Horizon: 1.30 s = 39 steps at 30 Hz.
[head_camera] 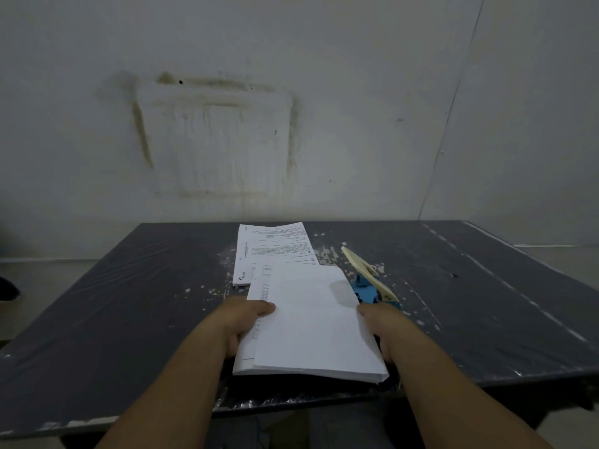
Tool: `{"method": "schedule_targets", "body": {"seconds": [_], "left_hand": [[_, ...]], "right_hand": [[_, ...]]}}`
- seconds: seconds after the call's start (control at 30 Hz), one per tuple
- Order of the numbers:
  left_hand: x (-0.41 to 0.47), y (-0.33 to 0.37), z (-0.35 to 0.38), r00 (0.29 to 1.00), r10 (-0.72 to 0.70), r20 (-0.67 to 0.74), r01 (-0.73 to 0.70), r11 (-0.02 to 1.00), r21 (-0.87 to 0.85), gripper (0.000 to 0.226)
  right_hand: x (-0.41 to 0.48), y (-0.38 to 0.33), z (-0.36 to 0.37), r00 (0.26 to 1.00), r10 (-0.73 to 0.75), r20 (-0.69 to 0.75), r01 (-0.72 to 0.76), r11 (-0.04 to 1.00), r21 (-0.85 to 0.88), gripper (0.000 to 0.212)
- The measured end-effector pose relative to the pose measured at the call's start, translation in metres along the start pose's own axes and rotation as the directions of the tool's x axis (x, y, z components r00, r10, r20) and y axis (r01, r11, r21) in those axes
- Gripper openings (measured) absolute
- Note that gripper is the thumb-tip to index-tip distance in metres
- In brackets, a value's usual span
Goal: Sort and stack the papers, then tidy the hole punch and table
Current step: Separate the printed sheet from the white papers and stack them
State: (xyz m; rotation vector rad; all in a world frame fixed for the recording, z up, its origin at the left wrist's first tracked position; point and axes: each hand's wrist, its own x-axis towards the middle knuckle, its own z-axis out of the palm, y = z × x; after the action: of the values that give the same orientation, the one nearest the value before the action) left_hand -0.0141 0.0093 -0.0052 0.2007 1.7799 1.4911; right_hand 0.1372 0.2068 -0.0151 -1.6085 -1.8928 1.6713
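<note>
A stack of white papers point(311, 322) is held above the near part of the dark table point(129, 306). My left hand point(241, 322) grips its left edge, thumb on top. My right hand point(379, 328) grips its right edge. A second pile of printed sheets point(272, 251) lies flat on the table behind it, near the wall. A hole punch point(369, 283) with a cream handle and blue body sits just right of the held stack, partly hidden by it.
Small white paper bits point(324, 251) are scattered over the table around the far pile and the punch. The table's near edge point(291, 406) runs below my forearms. A stained wall stands right behind the table. A dark object point(8, 288) shows at the far left.
</note>
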Motion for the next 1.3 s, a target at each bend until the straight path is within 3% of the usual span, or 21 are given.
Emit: {"method": "schedule_targets", "body": {"seconds": [0.1, 0.2, 0.37, 0.57, 0.87, 0.97, 1.03, 1.13, 1.23, 1.3], "left_hand": [[-0.001, 0.003, 0.009, 1.000, -0.006, -0.014, 0.006, 1.000, 0.008, 0.013], [-0.004, 0.007, 0.015, 1.000, -0.004, -0.008, 0.004, 1.000, -0.001, 0.014], [-0.006, 0.008, 0.019, 0.999, 0.007, -0.035, -0.007, 1.000, -0.002, 0.016], [-0.005, 0.000, 0.017, 0.997, 0.000, -0.074, 0.002, 0.999, 0.036, 0.022], [-0.010, 0.002, 0.018, 0.998, -0.002, -0.071, 0.006, 0.999, 0.050, 0.019], [-0.010, 0.001, 0.015, 0.997, -0.006, -0.082, 0.011, 0.998, 0.068, 0.023], [-0.011, 0.000, 0.016, 0.996, -0.011, -0.084, 0.017, 0.997, 0.072, 0.025], [-0.012, 0.000, 0.018, 0.997, -0.005, -0.083, 0.011, 0.998, 0.067, 0.025], [-0.013, 0.001, 0.020, 0.997, 0.005, -0.081, 0.000, 0.998, 0.061, 0.026], [-0.013, 0.002, 0.021, 0.997, 0.009, -0.075, -0.005, 0.998, 0.057, 0.026]], "right_hand": [[-0.002, 0.003, -0.008, 0.997, -0.072, -0.022, 0.072, 0.997, -0.024, 0.042], [-0.001, 0.003, -0.011, 0.996, -0.056, -0.069, 0.052, 0.997, -0.064, 0.040], [-0.007, 0.013, -0.008, 0.943, -0.202, -0.265, 0.141, 0.963, -0.231, 0.030], [-0.010, 0.006, 0.000, 0.948, -0.225, -0.226, 0.185, 0.965, -0.184, 0.040], [-0.005, 0.006, -0.004, 0.950, -0.267, -0.164, 0.234, 0.952, -0.198, 0.031], [-0.007, 0.007, -0.001, 0.938, -0.280, -0.205, 0.227, 0.942, -0.249, 0.030], [-0.016, 0.009, 0.002, 0.900, -0.346, -0.265, 0.212, 0.879, -0.428, 0.028], [-0.026, 0.013, 0.004, 0.799, -0.556, -0.228, 0.214, 0.618, -0.757, 0.030], [-0.030, 0.009, 0.006, 0.797, -0.595, -0.106, 0.145, 0.358, -0.922, 0.038], [-0.029, 0.006, 0.007, 0.810, -0.581, -0.077, 0.096, 0.260, -0.961, 0.033]]}}
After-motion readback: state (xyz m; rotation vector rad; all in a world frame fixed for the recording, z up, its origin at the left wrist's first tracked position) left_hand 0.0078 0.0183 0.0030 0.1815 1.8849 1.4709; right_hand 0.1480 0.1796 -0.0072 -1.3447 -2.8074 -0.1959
